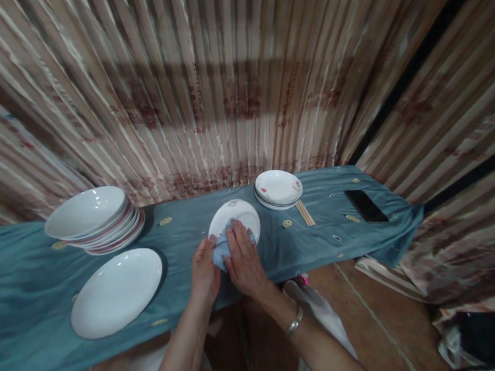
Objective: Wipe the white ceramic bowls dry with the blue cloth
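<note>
A small white plate is tilted up in front of me over the table's near half. My left hand grips its left lower edge, thumb on top. Pressed on the plate's face is a light blue cloth, bunched under the fingers of my right hand. The right fingers are bent over the cloth, and a silver bracelet circles that wrist. The lower part of the plate is hidden by the cloth and both hands.
Left stand a stack of large white bowls and an oval white plate. Behind, to the right, are stacked flowered plates, chopsticks and a black phone on the green tablecloth. A pleated curtain hangs behind.
</note>
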`<state>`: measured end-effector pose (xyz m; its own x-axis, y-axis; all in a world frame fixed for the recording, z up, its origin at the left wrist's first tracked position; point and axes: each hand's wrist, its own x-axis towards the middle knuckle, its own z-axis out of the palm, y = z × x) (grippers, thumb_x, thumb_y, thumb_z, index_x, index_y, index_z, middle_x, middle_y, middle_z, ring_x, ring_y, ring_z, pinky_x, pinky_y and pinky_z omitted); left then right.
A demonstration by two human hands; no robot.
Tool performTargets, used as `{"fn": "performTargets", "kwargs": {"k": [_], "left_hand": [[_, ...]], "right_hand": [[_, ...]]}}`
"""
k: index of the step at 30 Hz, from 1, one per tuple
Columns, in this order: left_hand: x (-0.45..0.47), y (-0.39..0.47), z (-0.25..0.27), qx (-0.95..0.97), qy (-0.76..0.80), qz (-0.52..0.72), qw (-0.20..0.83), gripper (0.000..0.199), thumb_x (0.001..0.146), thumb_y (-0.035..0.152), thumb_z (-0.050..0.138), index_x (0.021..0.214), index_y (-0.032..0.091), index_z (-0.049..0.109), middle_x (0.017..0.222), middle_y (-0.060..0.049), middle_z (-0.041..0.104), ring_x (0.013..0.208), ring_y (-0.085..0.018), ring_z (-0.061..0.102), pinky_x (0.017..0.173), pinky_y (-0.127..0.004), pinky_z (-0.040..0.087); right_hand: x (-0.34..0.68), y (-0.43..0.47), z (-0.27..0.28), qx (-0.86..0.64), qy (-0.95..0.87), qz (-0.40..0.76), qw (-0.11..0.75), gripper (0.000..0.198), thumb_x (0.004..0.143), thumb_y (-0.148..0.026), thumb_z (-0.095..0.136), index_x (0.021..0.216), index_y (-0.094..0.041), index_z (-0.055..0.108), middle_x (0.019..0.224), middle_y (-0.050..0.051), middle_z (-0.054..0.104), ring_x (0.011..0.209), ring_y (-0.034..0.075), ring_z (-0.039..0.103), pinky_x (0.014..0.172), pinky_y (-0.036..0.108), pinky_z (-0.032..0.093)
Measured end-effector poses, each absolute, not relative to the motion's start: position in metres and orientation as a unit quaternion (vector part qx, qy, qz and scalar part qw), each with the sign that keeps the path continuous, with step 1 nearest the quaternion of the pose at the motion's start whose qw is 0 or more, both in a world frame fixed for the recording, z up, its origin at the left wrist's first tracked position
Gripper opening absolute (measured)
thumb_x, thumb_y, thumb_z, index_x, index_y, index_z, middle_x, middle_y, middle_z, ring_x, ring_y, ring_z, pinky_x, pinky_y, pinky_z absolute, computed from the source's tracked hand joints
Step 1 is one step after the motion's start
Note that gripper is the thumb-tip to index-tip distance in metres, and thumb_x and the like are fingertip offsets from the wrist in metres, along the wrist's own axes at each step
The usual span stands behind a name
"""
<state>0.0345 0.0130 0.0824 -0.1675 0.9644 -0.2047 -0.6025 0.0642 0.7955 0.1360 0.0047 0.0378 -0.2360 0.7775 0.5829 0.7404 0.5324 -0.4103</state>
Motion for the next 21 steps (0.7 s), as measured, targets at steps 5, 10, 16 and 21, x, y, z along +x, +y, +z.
{"fn": "performTargets", "kwargs": {"k": [5,10,16,21], "left_hand": [[0.044,0.013,0.081,0.243,0.392,0.654,0.600,0.022,0.060,0.031,0.080,0.075,0.020,0.068,0.076,-0.003,0.071,0.088,-0.021,0.066,0.078,-0.029,0.050],[0.044,0.012,0.081,0.235,0.373,0.651,0.618,0.027,0.061,0.034,0.081,0.078,0.018,0.068,0.078,-0.005,0.072,0.095,-0.024,0.066,0.084,-0.033,0.050],[0.039,0.015,0.081,0.192,0.378,0.658,0.622,0.037,0.056,0.035,0.084,0.082,0.016,0.066,0.080,-0.006,0.073,0.094,-0.024,0.068,0.085,-0.035,0.051],[0.035,0.021,0.074,0.158,0.384,0.673,0.611,0.033,0.062,0.031,0.081,0.086,0.014,0.065,0.082,-0.007,0.074,0.096,-0.025,0.068,0.089,-0.037,0.051]], "right_hand": [[0.148,0.015,0.059,-0.504,-0.768,0.010,0.395,0.061,0.095,-0.027,0.033,0.152,-0.013,0.015,0.156,0.014,0.024,0.147,0.025,0.011,0.117,0.052,0.013],[0.168,0.035,0.050,-0.555,-0.698,0.040,0.451,0.055,0.098,-0.032,0.027,0.149,-0.011,0.025,0.154,0.017,0.029,0.145,0.023,0.020,0.116,0.051,0.018],[0.176,0.049,0.017,-0.589,-0.611,0.142,0.509,0.058,0.098,-0.042,0.022,0.141,-0.006,0.036,0.140,0.022,0.047,0.133,0.024,0.042,0.110,0.046,0.034],[0.164,0.040,0.002,-0.607,-0.589,0.166,0.507,0.062,0.098,-0.047,0.021,0.140,-0.006,0.036,0.140,0.022,0.046,0.133,0.024,0.043,0.110,0.043,0.035]]}}
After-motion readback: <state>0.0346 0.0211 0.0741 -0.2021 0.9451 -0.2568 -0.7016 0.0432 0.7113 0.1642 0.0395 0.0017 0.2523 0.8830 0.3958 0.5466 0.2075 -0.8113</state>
